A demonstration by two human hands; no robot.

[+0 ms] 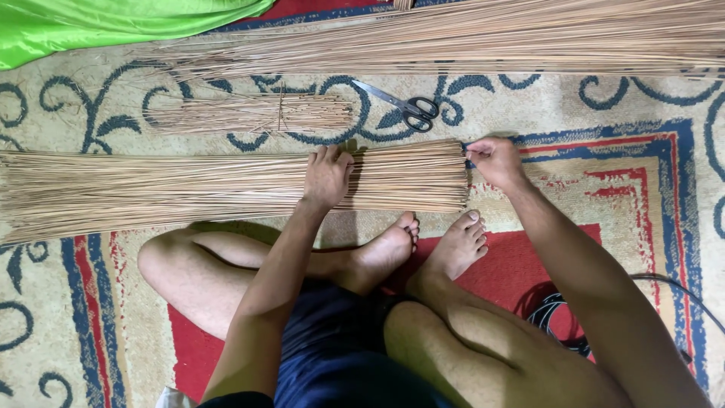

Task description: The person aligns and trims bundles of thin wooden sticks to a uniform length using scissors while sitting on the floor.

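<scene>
A long bundle of thin tan sticks [189,185] lies across the patterned carpet in front of my crossed legs. My left hand [326,177] rests flat on top of the bundle near its right part, fingers spread. My right hand [495,160] is at the bundle's cut right end, fingers curled against the stick tips; whether it pinches a stick I cannot tell.
Black-handled scissors [404,106] lie beyond the bundle. A small tied pile of short sticks [253,113] sits to their left. A larger heap of sticks [468,38] runs along the top, next to green cloth [91,26]. A black cable [559,317] lies by my right knee.
</scene>
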